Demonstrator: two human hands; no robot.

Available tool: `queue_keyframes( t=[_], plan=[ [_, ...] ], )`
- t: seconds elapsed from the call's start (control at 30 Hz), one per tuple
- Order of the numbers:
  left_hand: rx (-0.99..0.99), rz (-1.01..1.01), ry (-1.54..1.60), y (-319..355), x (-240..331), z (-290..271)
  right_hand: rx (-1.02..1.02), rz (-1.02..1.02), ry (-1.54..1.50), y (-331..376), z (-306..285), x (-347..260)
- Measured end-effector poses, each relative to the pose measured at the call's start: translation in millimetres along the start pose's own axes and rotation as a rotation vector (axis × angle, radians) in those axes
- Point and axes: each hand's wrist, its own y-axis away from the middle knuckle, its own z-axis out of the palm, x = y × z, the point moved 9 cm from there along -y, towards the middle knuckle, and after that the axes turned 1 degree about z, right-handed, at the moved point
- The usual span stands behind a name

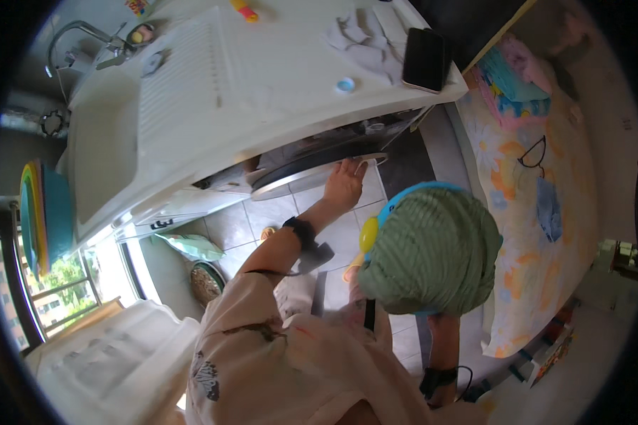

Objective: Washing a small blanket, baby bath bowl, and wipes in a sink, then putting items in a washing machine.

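Note:
At the front of the appliance under the counter, my left hand has its fingers curled over the rim of a round, dark washing machine door with a pale edge. A blue basin is heaped with a large ribbed green cloth, close to my body on the right. My right forearm runs up to the basin's near side and supports it from beneath; that hand and its fingers are hidden under the basin and cloth. Something yellow and rounded shows at the basin's left rim.
Above the machine, the white counter holds a phone, a grey cloth and a blue cap; a sink lies left. A flower-patterned surface on the right carries folded towels and glasses.

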Motion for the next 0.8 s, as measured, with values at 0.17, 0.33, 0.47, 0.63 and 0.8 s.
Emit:
queue_keyframes(
  t=[0.17,0.33,0.47,0.63,0.8],
  plan=[
    [-0.035,-0.298,-0.293,-20,-23,77,-0.062,0.087,0.082,-66,-64,-12],
    [-0.137,-0.402,-0.328,-10,-11,97,-0.135,0.139,0.164,-123,-91,-24],
    [-0.191,-0.277,-0.225,58,42,91,-0.233,0.178,0.232,-157,-84,-32],
    [-0.353,-0.323,-0.206,191,75,66,-0.408,0.255,0.338,-204,-46,-11],
    [-0.411,-0.582,-0.366,299,56,8,-0.43,0.411,0.399,-239,-5,71]
  ],
)
